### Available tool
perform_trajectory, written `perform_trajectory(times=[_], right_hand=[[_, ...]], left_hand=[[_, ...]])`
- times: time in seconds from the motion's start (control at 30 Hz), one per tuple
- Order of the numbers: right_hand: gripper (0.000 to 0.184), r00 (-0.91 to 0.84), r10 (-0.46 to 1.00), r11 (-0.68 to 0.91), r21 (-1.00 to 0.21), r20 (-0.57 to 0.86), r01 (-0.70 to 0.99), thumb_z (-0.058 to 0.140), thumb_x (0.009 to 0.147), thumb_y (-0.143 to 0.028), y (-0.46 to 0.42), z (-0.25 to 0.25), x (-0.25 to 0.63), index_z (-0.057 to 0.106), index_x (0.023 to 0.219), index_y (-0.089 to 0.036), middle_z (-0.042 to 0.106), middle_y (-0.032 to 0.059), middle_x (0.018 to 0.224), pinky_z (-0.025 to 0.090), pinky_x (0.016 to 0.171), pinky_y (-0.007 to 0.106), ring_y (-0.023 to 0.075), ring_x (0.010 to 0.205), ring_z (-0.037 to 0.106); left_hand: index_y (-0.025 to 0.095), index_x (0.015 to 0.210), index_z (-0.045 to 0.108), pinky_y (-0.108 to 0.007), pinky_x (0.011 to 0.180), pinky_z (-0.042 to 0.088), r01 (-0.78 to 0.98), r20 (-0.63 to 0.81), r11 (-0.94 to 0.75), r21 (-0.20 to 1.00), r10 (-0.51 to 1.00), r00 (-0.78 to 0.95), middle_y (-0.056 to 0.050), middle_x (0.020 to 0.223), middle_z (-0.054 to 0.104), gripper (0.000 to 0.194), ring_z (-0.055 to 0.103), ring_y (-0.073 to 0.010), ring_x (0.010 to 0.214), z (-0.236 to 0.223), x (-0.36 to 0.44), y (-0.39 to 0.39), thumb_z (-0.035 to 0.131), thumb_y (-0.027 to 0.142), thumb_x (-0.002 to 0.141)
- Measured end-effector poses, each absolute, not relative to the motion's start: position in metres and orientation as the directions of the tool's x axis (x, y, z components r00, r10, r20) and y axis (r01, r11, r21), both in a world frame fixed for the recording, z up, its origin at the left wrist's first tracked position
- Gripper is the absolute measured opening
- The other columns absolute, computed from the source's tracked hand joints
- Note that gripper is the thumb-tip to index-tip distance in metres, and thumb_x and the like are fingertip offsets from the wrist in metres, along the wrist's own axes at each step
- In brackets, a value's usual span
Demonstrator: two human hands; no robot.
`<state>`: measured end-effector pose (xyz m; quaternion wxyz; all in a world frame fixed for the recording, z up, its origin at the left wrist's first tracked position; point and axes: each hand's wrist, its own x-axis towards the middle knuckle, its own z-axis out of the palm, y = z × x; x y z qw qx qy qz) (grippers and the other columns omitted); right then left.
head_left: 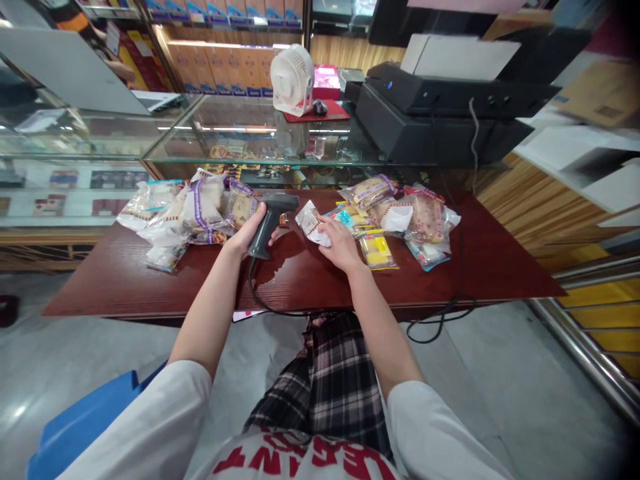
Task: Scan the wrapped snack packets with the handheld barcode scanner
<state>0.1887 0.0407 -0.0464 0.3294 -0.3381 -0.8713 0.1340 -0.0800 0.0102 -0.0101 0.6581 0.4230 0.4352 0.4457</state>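
Observation:
My left hand (251,230) is wrapped round the grip of a black barcode scanner (270,223), its head pointing right and its cable hanging over the table's front edge. My right hand (341,243) has its fingers on a small white packet with red print (311,223), which it grips at the right end above the table. Just right of that hand lies a yellow snack packet (379,251). Wrapped bread packets (200,203) are heaped beyond my left hand, and a second heap of bread packets (427,217) sits at the right.
The dark red table (215,280) stands against a glass display counter (235,130). On the counter are a white fan (293,80), a mouse (320,107) and black machines (440,107). A black cable (440,320) loops below the right front edge. A blue bin (85,423) stands lower left.

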Motion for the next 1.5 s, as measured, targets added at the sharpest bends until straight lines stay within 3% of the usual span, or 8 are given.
perform_trajectory(times=[0.17, 0.67, 1.07, 1.2, 1.33, 1.43, 1.5], right_hand=[[0.033, -0.583, 0.655, 0.756, -0.443, 0.482, 0.482, 0.061, 0.069, -0.005, 0.041, -0.044, 0.188, 0.056, 0.096, -0.023, 0.059, 0.0086, 0.141, 0.044, 0.106, 0.051, 0.0318, 0.125, 0.055], [0.033, -0.557, 0.693, 0.719, -0.490, 0.457, 0.493, 0.060, 0.068, -0.008, 0.039, -0.045, 0.186, 0.058, 0.098, -0.022, 0.060, 0.0119, 0.138, 0.041, 0.110, 0.051, 0.0313, 0.128, 0.054], [0.035, -0.531, 0.694, 0.720, -0.478, 0.486, 0.503, 0.060, 0.073, -0.011, 0.040, -0.049, 0.187, 0.057, 0.106, -0.023, 0.055, 0.0107, 0.141, 0.041, 0.112, 0.051, 0.0306, 0.131, 0.051], [0.031, -0.363, 0.738, 0.651, -0.459, 0.568, 0.605, 0.062, 0.081, -0.019, 0.042, -0.049, 0.186, 0.057, 0.111, -0.022, 0.054, 0.0137, 0.138, 0.038, 0.114, 0.054, 0.0325, 0.131, 0.050], [0.040, -0.034, 0.781, 0.458, -0.535, 0.623, 0.710, 0.057, 0.089, -0.035, 0.051, -0.052, 0.195, 0.049, 0.126, -0.021, 0.053, 0.0186, 0.136, 0.035, 0.112, 0.060, 0.0351, 0.132, 0.048], [0.056, 0.198, 0.752, 0.299, -0.593, 0.629, 0.748, 0.056, 0.089, -0.044, 0.058, -0.055, 0.203, 0.043, 0.135, -0.016, 0.038, 0.0248, 0.147, 0.028, 0.113, 0.068, 0.0411, 0.142, 0.034], [0.062, 0.255, 0.723, 0.262, -0.598, 0.641, 0.758, 0.057, 0.088, -0.046, 0.059, -0.054, 0.206, 0.041, 0.138, -0.015, 0.030, 0.0262, 0.151, 0.021, 0.114, 0.071, 0.0434, 0.146, 0.025]], left_hand=[[0.010, 0.092, 0.066, -0.022, 0.040, 0.042, -0.159, -0.214, 0.273, 0.949, 0.925, 0.313, -0.005, 0.055, 0.059, 0.073, 0.054, -0.0131, 0.041, -0.014, -0.080, 0.010, 0.046, 0.080, 0.084], [0.010, 0.091, 0.064, -0.022, 0.039, 0.043, -0.209, -0.275, 0.337, 0.918, 0.921, 0.278, -0.005, 0.060, 0.061, 0.059, 0.054, -0.0119, 0.043, -0.013, -0.074, 0.011, 0.048, 0.066, 0.093], [0.009, 0.097, 0.066, -0.022, 0.039, 0.040, -0.243, -0.212, 0.312, 0.919, 0.908, 0.362, -0.004, 0.054, 0.058, 0.072, 0.054, -0.0138, 0.041, -0.010, -0.080, 0.008, 0.048, 0.078, 0.085], [0.010, 0.096, 0.066, -0.022, 0.040, 0.041, -0.331, -0.170, 0.282, 0.901, 0.929, 0.329, -0.001, 0.054, 0.056, 0.072, 0.052, -0.0122, 0.040, -0.007, -0.080, 0.009, 0.044, 0.079, 0.086], [0.011, 0.093, 0.064, -0.021, 0.038, 0.039, -0.414, -0.141, 0.233, 0.880, 0.960, 0.240, 0.000, 0.052, 0.053, 0.073, 0.050, -0.0111, 0.038, -0.005, -0.083, 0.010, 0.040, 0.080, 0.087], [0.011, 0.094, 0.065, -0.021, 0.038, 0.039, -0.478, -0.122, 0.197, 0.856, 0.975, 0.185, 0.000, 0.052, 0.054, 0.073, 0.051, -0.0111, 0.038, -0.004, -0.085, 0.009, 0.039, 0.079, 0.088], [0.011, 0.095, 0.065, -0.021, 0.038, 0.039, -0.522, -0.107, 0.177, 0.834, 0.981, 0.163, 0.000, 0.052, 0.054, 0.072, 0.052, -0.0113, 0.038, -0.004, -0.085, 0.008, 0.040, 0.079, 0.088]])
